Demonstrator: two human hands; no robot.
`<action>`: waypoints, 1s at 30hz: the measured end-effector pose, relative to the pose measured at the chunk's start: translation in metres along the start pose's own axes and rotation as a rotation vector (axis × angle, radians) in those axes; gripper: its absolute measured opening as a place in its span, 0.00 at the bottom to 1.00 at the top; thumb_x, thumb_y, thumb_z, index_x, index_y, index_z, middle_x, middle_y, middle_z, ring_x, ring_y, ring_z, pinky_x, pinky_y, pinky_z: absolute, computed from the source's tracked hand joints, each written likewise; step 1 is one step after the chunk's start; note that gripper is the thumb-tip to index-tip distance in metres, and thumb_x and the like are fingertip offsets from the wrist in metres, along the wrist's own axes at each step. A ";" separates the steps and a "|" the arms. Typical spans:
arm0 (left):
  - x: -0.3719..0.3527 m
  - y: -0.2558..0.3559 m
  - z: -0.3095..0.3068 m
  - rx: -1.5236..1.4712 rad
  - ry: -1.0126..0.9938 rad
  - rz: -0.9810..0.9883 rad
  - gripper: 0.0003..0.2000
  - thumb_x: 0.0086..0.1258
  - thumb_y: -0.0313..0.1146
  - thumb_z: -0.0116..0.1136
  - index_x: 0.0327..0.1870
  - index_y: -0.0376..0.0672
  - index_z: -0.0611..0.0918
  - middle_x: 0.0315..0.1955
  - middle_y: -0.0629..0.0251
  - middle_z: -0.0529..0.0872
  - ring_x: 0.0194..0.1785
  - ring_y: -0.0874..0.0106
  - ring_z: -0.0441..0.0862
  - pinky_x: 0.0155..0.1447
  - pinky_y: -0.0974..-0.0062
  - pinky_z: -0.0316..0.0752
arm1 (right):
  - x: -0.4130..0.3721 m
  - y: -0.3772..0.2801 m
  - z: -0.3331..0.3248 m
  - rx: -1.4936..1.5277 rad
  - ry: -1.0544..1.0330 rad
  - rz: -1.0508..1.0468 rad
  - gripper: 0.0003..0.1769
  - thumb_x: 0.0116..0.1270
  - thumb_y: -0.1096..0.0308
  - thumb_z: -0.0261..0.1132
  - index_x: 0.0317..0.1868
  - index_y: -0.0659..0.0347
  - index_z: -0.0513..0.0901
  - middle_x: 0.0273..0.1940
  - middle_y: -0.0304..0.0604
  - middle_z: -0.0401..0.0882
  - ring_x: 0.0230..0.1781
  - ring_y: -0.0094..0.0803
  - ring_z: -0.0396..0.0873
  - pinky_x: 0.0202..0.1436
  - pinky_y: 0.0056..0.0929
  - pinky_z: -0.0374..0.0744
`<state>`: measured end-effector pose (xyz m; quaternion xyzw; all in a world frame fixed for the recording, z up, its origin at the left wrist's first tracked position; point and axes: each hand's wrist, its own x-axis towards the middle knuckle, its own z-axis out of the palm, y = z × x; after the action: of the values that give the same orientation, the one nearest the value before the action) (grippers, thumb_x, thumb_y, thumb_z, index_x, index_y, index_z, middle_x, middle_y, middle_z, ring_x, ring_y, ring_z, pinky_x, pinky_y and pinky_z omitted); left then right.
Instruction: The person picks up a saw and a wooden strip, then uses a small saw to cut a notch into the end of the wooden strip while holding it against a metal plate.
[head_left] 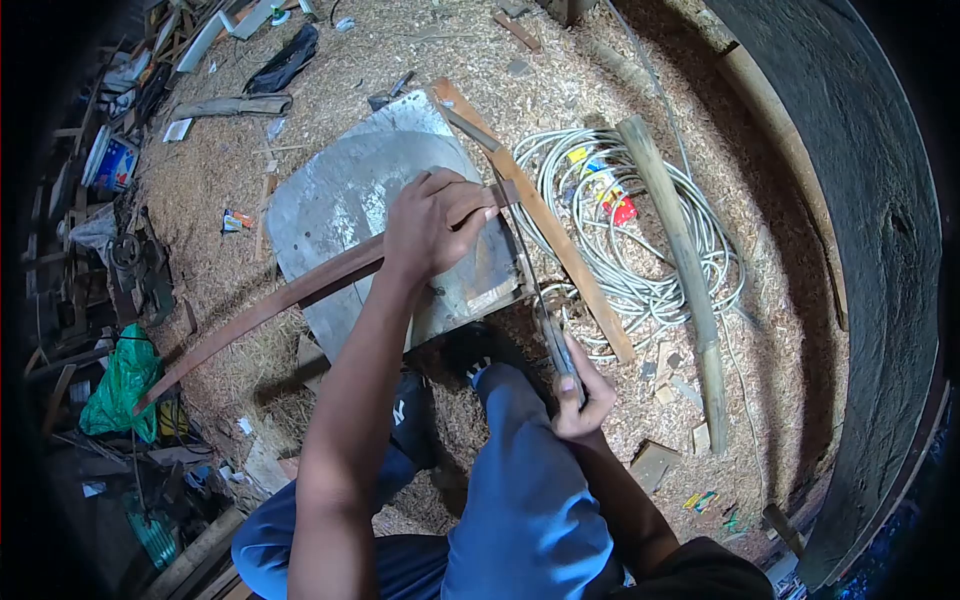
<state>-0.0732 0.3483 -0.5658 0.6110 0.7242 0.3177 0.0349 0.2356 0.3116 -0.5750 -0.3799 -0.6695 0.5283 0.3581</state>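
Observation:
My left hand point(435, 222) is wrapped over a long reddish-brown wooden strip point(290, 293) near its far end, pressing it over a worn metal-topped stand point(335, 185). The strip slopes down to the left, its other end reaching past the stand. My right hand point(585, 400) is closed round the grey handle of a handsaw point(556, 352). Its thin blade, seen nearly edge-on, runs up to the strip's end just beyond my left fingers and overlaps the wood there.
A flat wooden board point(565, 255) leans along the stand's right edge. Beyond it lie a coil of pale cable point(640, 290) and a round wooden pole point(680, 240). Wood shavings cover the ground. On the left are a green plastic bag point(122, 385) and scrap wood; a large dark timber point(870, 200) stands right.

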 end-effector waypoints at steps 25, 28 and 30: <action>-0.001 -0.002 0.001 -0.020 0.008 -0.076 0.10 0.63 0.38 0.76 0.43 0.47 0.92 0.41 0.63 0.91 0.46 0.58 0.88 0.52 0.63 0.82 | -0.009 0.003 -0.018 0.047 -0.009 0.098 0.30 0.70 0.63 0.61 0.68 0.71 0.83 0.27 0.42 0.85 0.25 0.24 0.78 0.35 0.26 0.79; -0.001 -0.001 0.001 -0.011 0.008 -0.066 0.09 0.63 0.37 0.76 0.43 0.48 0.92 0.41 0.64 0.91 0.46 0.59 0.88 0.52 0.64 0.82 | -0.011 0.004 -0.015 0.068 -0.004 0.095 0.30 0.71 0.62 0.62 0.68 0.71 0.83 0.29 0.43 0.86 0.25 0.24 0.79 0.35 0.27 0.79; 0.000 -0.003 0.002 -0.001 0.009 -0.046 0.09 0.64 0.37 0.76 0.42 0.49 0.92 0.40 0.66 0.92 0.46 0.60 0.88 0.52 0.64 0.82 | -0.013 0.008 -0.013 0.079 0.007 0.078 0.30 0.71 0.62 0.62 0.68 0.72 0.83 0.30 0.45 0.87 0.26 0.24 0.79 0.35 0.27 0.79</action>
<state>-0.0749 0.3486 -0.5688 0.5926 0.7381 0.3200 0.0391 0.2540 0.3071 -0.5813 -0.3931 -0.6317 0.5666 0.3541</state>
